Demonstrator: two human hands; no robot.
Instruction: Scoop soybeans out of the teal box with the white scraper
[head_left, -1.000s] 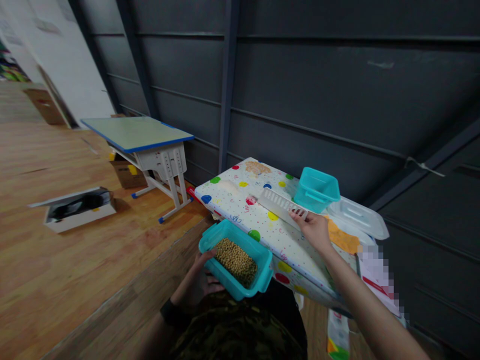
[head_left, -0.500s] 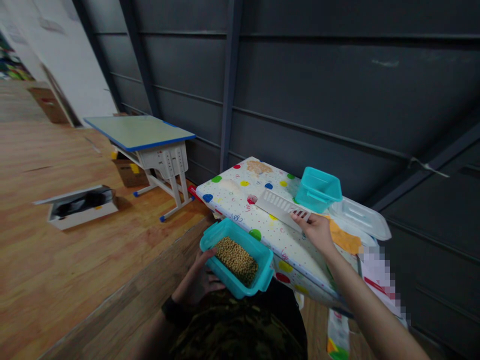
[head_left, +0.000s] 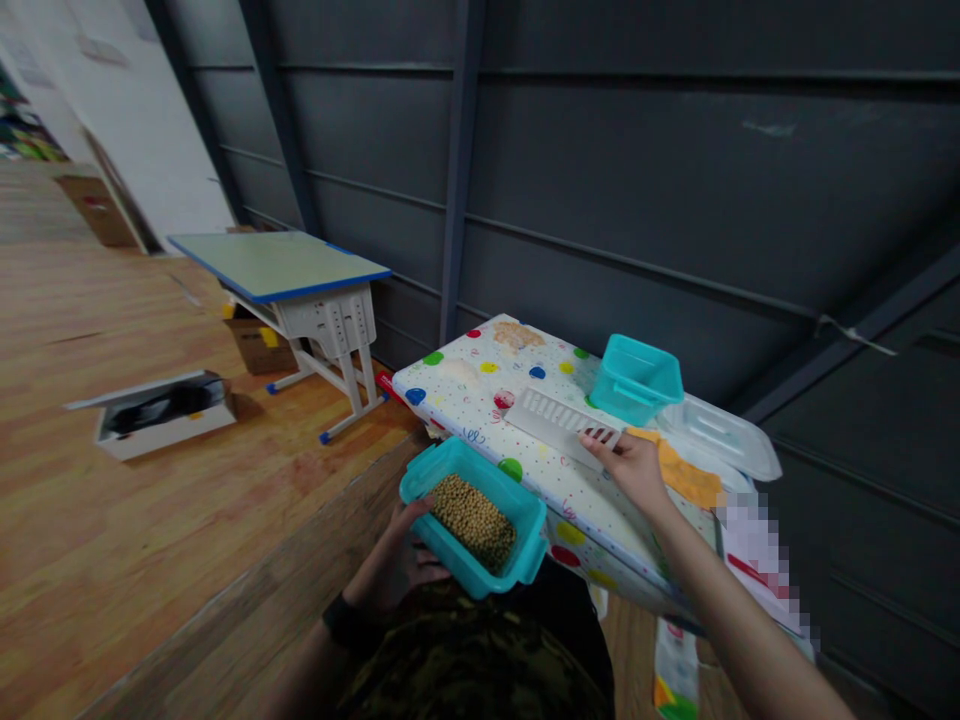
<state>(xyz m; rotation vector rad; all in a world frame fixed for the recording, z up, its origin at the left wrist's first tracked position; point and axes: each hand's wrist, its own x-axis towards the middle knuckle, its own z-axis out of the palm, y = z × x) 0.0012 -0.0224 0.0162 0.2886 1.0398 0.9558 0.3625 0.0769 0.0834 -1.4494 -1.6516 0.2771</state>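
My left hand [head_left: 401, 560] grips the left side of a turquoise plastic container [head_left: 525, 505], its thumb over the rim and fingers underneath. Inside lie beige soybeans [head_left: 469, 510] and, toward the near end, a patch of green beans [head_left: 495, 548]. The container is held in front of my body, off the table's near edge. My right hand [head_left: 634, 465] pinches the right end of a flat whitish slotted plastic strip [head_left: 547, 425] over the tabletop. Behind the strip stands a second turquoise container [head_left: 637, 380]; what is inside cannot be seen.
A spotted cloth covers the table [head_left: 457, 385]. On it are a clear lid [head_left: 727, 435], an orange cloth [head_left: 686, 475] and a beige patch [head_left: 517, 335]. A dark panelled wall [head_left: 637, 200] rises behind. To the left are a school desk [head_left: 285, 265] and an open white box [head_left: 165, 415].
My right hand has shifted the slotted strip slightly left and toward me. The left hand and its container have stayed in place.
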